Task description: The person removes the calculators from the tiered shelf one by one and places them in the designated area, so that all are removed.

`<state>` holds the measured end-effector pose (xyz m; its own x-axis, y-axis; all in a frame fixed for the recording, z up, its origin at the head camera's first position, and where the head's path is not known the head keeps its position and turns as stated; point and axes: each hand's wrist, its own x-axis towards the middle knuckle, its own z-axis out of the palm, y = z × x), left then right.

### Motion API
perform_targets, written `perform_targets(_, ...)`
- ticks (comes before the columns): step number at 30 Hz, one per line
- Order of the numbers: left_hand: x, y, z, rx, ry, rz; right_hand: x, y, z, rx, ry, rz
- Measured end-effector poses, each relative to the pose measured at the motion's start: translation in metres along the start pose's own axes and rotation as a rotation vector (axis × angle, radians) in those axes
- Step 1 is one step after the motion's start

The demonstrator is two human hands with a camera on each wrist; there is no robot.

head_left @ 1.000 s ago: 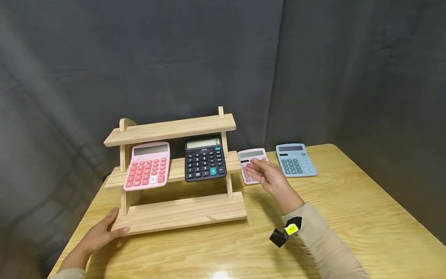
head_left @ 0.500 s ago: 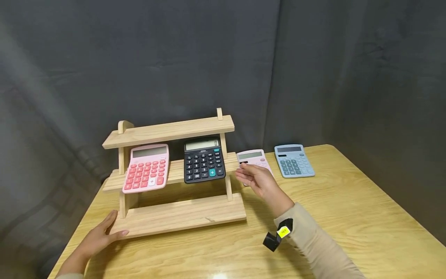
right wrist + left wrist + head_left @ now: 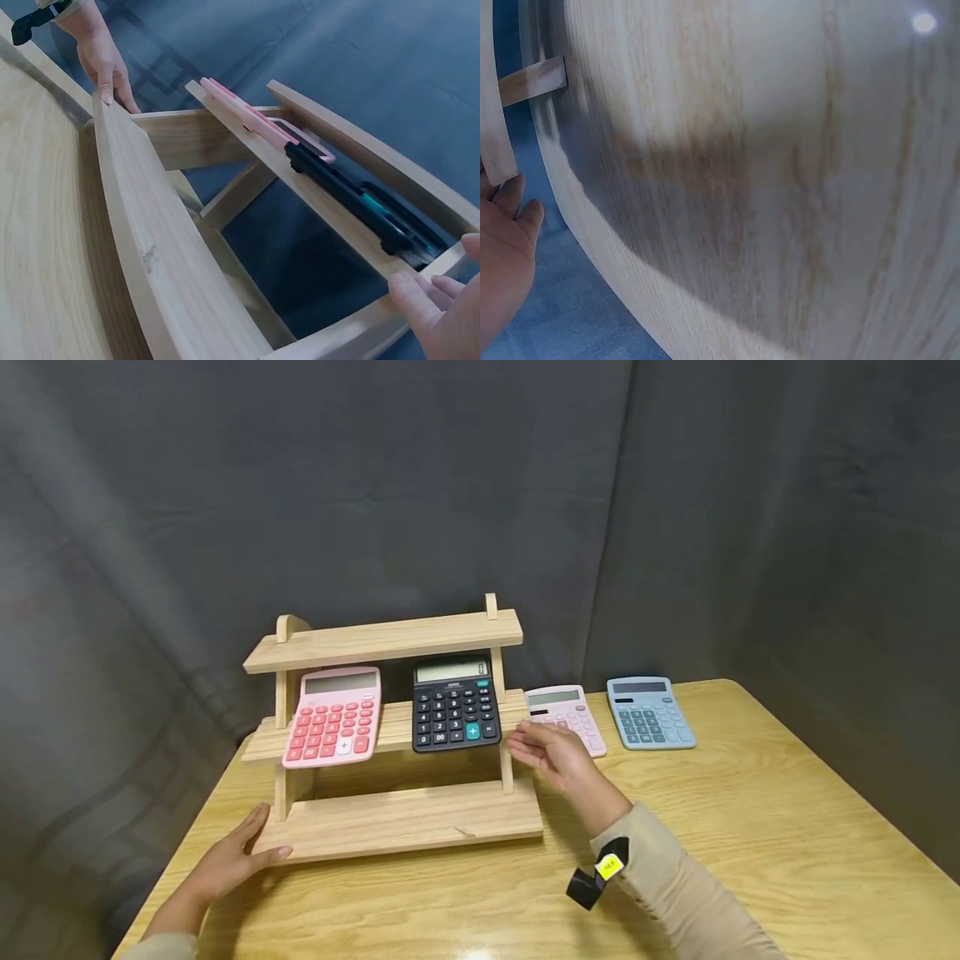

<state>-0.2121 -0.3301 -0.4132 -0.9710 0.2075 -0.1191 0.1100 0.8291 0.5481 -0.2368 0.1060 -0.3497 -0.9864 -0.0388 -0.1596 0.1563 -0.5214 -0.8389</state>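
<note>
A three-tier wooden display rack (image 3: 420, 814) stands on the table. Its middle shelf bears a pink calculator (image 3: 332, 718) at the left and a black calculator (image 3: 456, 706) at the right, both leaning back. My left hand (image 3: 228, 864) grips the left end of the bottom shelf, thumb along the front edge. In the right wrist view, this left hand (image 3: 105, 67) shows at the board's far corner. My right hand (image 3: 558, 760) has its fingers extended against the right end of the middle shelf, close beside the black calculator.
A pale pink calculator (image 3: 562, 714) lies right of the rack, partly behind my right hand. Farther right lies a blue calculator (image 3: 651, 714). The wooden table (image 3: 750, 827) ends in front of a dark curtain (image 3: 420, 485).
My right hand has moved left from over the pale pink calculator to the middle shelf's right end. My left hand stays on the bottom shelf. The head view has shifted slightly.
</note>
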Motion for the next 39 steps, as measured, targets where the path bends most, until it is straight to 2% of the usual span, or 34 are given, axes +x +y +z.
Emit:
perform_targets(5, -0.001, 0.001, -0.001, 0.009, 0.004, 0.003, 0.002, 0.007, 0.006, 0.020, 0.041, 0.008)
perform_targets(11, -0.007, -0.002, -0.003, -0.027, -0.007, -0.021, 0.004, 0.017, 0.020, 0.012, 0.088, -0.005)
perform_targets(20, -0.014, -0.008, -0.004, -0.039, 0.011, -0.024, 0.007, 0.033, 0.036, 0.026, 0.155, -0.071)
perform_targets(28, -0.008, -0.006, 0.000, -0.029, 0.018, -0.017, 0.006, 0.033, 0.041, 0.051, 0.215, -0.082)
perform_targets(34, -0.002, 0.000, 0.003, -0.007, 0.035, -0.006, 0.003, 0.027, 0.042, 0.127, 0.245, -0.075)
perform_targets(39, 0.000, 0.001, 0.003, -0.010, 0.029, -0.013, 0.004, 0.031, 0.040, 0.198, 0.275, -0.092)
